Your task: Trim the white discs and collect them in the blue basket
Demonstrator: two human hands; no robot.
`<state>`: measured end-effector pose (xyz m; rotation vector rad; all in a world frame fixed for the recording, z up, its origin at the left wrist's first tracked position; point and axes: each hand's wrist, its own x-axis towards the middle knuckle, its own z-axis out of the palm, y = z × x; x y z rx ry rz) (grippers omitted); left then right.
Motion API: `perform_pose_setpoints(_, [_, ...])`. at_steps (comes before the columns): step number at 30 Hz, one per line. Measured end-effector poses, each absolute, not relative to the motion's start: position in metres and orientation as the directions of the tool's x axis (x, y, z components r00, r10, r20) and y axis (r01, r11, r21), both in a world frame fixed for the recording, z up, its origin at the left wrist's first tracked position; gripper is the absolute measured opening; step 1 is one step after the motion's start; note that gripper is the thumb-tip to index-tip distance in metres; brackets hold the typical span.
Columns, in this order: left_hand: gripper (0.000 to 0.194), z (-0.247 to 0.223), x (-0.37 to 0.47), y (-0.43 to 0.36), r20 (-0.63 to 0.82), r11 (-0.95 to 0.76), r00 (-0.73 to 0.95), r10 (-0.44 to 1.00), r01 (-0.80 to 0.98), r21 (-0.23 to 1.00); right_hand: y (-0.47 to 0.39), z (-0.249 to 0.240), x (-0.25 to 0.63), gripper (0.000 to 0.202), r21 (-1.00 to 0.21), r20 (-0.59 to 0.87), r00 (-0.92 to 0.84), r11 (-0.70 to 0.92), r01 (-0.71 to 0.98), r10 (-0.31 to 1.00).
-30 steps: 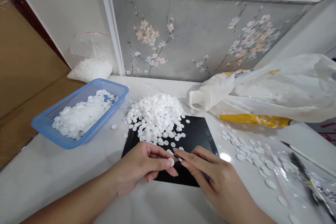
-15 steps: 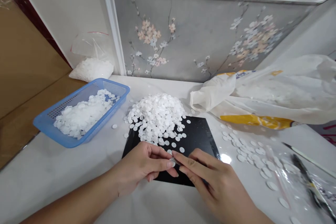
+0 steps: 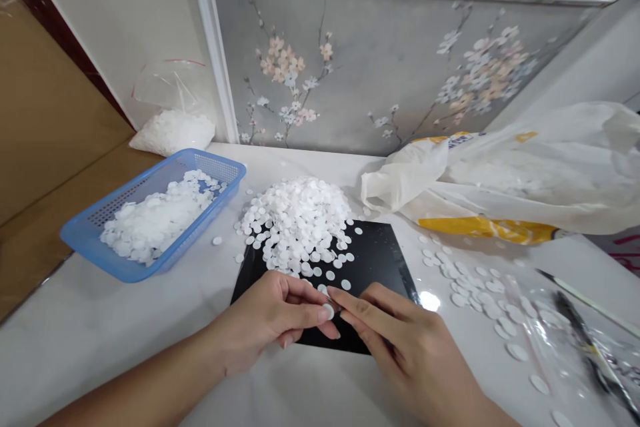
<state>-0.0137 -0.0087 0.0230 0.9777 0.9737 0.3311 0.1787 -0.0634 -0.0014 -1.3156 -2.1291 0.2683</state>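
Shifted slightly: one disc [image 3: 329,311], pinched by left hand [image 3: 270,310] (can't tell about right hand [image 3: 413,330]).

Passage between blue basket [image 3: 83,240] and disc pile [image 3: 303,220], past stray discs [image 3: 217,241].

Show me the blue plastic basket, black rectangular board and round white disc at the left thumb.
Blue plastic basket [image 3: 86,235], head view, near wall.
Black rectangular board [image 3: 376,259], head view, bare top.
Round white disc [image 3: 329,311], head view, visible face.

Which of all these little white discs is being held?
The small round white disc in the left hand, above the flat black board. Others lie in a white heap, scattered on the glossy white table, or inside the blue plastic basket.
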Motion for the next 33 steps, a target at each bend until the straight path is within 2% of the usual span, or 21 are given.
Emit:
perform_pose_setpoints(5, [0.028, 0.022, -0.015, -0.009, -0.549, 0.548, 0.558, 0.622, 0.19, 0.814, -0.052, 0.006, 0.196, 0.033, -0.507, 0.327, -0.111, 0.273, 0.818, 0.938])
perform_pose_setpoints(8, [0.028, 0.018, -0.012, -0.011, -0.533, 0.509, 0.54, 0.651, 0.211, 0.835, -0.05, 0.011, 0.2, 0.024, -0.592, 0.22, -0.023, 0.152, 0.791, 0.975])
perform_pose_setpoints(11, [0.031, 0.012, -0.007, -0.016, -0.522, 0.445, 0.525, 0.672, 0.278, 0.852, -0.056, 0.01, 0.187, 0.019, -0.723, -0.007, -0.098, 0.063, 0.688, 0.995])
perform_pose_setpoints(14, [0.03, 0.009, -0.002, -0.024, -0.51, 0.39, 0.544, 0.667, 0.328, 0.86, -0.06, 0.006, 0.172, 0.027, -0.807, -0.088, -0.202, 0.049, 0.589, 0.975])
perform_pose_setpoints(17, [0.021, 0.014, -0.001, -0.029, -0.526, 0.375, 0.543, 0.655, 0.37, 0.85, -0.055, 0.001, 0.175, 0.023, -0.805, -0.043, -0.178, 0.071, 0.588, 0.983])
perform_pose_setpoints(21, [0.015, 0.023, -0.004, -0.028, -0.557, 0.396, 0.608, 0.566, 0.393, 0.83, -0.041, -0.003, 0.198, 0.018, -0.715, 0.107, -0.041, 0.106, 0.691, 0.993])
perform_pose_setpoints(23, [0.015, 0.023, -0.005, -0.025, -0.535, 0.426, 0.621, 0.573, 0.331, 0.842, -0.037, -0.005, 0.204, 0.021, -0.71, 0.141, -0.096, 0.168, 0.684, 0.985])
perform_pose_setpoints(26, [0.013, 0.019, -0.005, -0.021, -0.529, 0.549, 0.612, 0.588, 0.179, 0.816, -0.037, -0.008, 0.2, 0.018, -0.705, 0.092, -0.206, 0.21, 0.677, 0.974])
perform_pose_setpoints(27, [0.015, 0.019, -0.005, -0.021, -0.529, 0.582, 0.605, 0.596, 0.129, 0.803, -0.038, -0.009, 0.197, 0.015, -0.69, 0.069, -0.226, 0.21, 0.693, 0.972])
perform_pose_setpoints(29, [0.035, 0.017, -0.004, -0.021, -0.524, 0.595, 0.574, 0.629, 0.078, 0.8, -0.039, -0.009, 0.192, 0.013, -0.656, 0.042, -0.244, 0.211, 0.725, 0.969])
perform_pose_setpoints(31, [0.048, 0.016, -0.002, -0.021, -0.511, 0.547, 0.522, 0.683, 0.097, 0.832, -0.04, -0.01, 0.189, 0.014, -0.649, 0.038, -0.239, 0.205, 0.733, 0.97])
perform_pose_setpoints(33, [0.049, 0.014, -0.001, -0.022, -0.5, 0.494, 0.494, 0.711, 0.155, 0.856, -0.04, -0.01, 0.187, 0.016, -0.664, 0.041, -0.227, 0.196, 0.721, 0.973])
